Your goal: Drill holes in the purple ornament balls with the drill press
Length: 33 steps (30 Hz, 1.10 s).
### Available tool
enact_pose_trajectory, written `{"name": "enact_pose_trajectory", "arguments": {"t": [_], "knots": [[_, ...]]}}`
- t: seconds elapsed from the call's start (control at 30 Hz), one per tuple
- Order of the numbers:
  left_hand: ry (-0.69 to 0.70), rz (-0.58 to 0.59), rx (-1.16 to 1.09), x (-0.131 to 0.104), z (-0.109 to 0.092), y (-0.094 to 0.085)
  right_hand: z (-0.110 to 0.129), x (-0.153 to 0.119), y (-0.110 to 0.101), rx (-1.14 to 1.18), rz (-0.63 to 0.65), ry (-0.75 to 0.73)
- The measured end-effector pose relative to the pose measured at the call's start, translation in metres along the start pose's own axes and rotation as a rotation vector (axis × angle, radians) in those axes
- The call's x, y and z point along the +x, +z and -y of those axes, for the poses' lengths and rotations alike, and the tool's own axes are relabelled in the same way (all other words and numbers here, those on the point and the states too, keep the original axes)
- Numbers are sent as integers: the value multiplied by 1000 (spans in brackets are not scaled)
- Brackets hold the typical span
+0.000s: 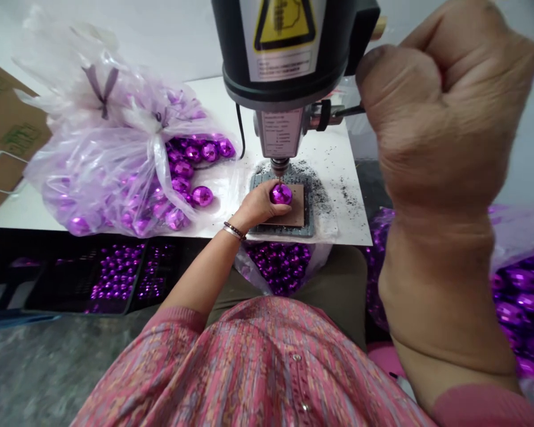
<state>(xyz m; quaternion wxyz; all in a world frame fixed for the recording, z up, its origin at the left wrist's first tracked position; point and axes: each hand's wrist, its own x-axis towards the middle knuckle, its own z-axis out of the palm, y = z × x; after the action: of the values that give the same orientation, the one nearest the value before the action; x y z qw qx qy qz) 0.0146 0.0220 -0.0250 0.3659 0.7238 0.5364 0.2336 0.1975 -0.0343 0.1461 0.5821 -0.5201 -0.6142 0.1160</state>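
My left hand (264,204) pinches a shiny purple faceted ball (280,194) between thumb and fingers. The ball rests on a small brown board (297,207) over the grey base plate (309,222) of a bench drill press (285,77). Right above the ball is the chuck (280,166), its bit at or very near the ball's top. High on the right, my right hand (445,101) is closed in a fist around the end of the press's feed lever (350,110). The grip inside that fist is hidden.
A clear plastic bag (115,136) of purple balls lies left on the white table (218,219). Dark shavings (324,190) surround the base. More balls fill a bag (279,267) below the table edge, a black crate (115,273) at lower left and a bag (525,296) at right.
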Motion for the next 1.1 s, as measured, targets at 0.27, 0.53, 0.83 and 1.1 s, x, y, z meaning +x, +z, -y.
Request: {"name": "enact_pose_trajectory", "arguments": {"t": [0.27, 0.53, 0.83, 1.1], "knots": [[-57, -73, 133, -3, -4, 6, 13, -6, -16, -224, 152, 55], [-50, -82, 160, -4, -3, 8, -18, -25, 3, -157, -19, -132], [-34, -101, 131, -8, -5, 9, -39, -37, 2, -166, 20, -306], [-27, -113, 107, -9, -5, 10, -55, -48, 5, -193, -8, -411]]}}
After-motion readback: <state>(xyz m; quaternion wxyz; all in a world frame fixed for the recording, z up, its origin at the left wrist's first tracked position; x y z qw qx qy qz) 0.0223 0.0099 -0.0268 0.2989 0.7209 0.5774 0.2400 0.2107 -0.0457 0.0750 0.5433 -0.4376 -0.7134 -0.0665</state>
